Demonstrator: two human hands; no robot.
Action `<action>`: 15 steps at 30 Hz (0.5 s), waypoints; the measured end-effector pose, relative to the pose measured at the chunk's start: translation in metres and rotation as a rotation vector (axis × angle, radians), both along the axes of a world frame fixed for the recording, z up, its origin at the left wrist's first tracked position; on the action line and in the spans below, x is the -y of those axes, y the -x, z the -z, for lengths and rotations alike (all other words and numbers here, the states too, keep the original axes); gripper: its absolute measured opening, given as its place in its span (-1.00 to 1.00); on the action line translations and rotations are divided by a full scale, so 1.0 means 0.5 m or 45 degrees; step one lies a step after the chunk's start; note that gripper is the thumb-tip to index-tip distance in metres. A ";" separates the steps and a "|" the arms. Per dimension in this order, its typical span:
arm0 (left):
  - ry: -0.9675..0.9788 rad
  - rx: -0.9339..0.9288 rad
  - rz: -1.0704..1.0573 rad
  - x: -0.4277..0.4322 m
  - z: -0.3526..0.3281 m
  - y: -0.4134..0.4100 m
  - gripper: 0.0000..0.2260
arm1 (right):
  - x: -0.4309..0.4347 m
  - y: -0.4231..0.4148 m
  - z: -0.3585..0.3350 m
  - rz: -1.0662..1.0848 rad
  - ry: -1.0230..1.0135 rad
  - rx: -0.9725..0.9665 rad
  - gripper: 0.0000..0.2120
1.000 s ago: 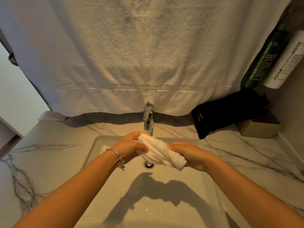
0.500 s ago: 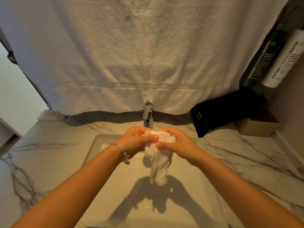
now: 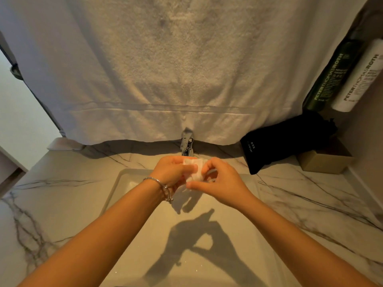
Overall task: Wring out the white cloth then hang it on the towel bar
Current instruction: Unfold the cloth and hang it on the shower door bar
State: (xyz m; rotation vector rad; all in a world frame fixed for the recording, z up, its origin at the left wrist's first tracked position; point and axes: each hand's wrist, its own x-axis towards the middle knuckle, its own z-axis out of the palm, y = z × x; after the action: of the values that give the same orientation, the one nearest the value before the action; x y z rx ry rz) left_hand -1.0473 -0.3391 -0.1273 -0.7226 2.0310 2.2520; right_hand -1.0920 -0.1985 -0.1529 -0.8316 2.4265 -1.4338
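Half a second ago the white cloth (image 3: 194, 169) hung down in a loose tail below our hands; now we see it gathered into one small wad between them, above the far end of the sink (image 3: 128, 183). A second ago it was a twisted roll stretched between the two hands.

We count one large white towel (image 3: 176, 69) hanging across the back, one marble worktop (image 3: 62, 193) and one sink set into it. At the right stand one black pouch (image 3: 286, 141), two bottles, one dark green (image 3: 329, 77) and one white (image 3: 358, 79), and one small cardboard box (image 3: 325, 162). One tap (image 3: 187, 142) rises behind the hands.

Our left hand (image 3: 172, 170), with one bracelet (image 3: 163, 187) at the wrist, is closed around the wad; our right hand (image 3: 219, 181) pinches it with curled fingers.
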 end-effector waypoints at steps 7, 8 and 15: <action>0.005 -0.126 0.150 0.015 -0.026 0.001 -0.77 | -0.007 0.016 -0.018 0.058 0.287 0.117 -0.82; 0.066 -0.129 0.150 0.019 -0.024 -0.002 -0.79 | -0.014 0.020 -0.021 0.100 0.290 0.089 -0.81; 1.540 -0.442 0.222 0.042 -0.013 0.000 -0.87 | -0.049 0.066 -0.045 -0.030 -0.302 -0.534 -0.84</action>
State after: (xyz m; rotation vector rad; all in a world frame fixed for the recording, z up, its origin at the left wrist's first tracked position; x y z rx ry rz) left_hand -1.0475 -0.3601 -0.1210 -0.0820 3.3641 0.8824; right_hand -1.1248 -0.1740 -0.1302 -1.1937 2.8011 -1.0122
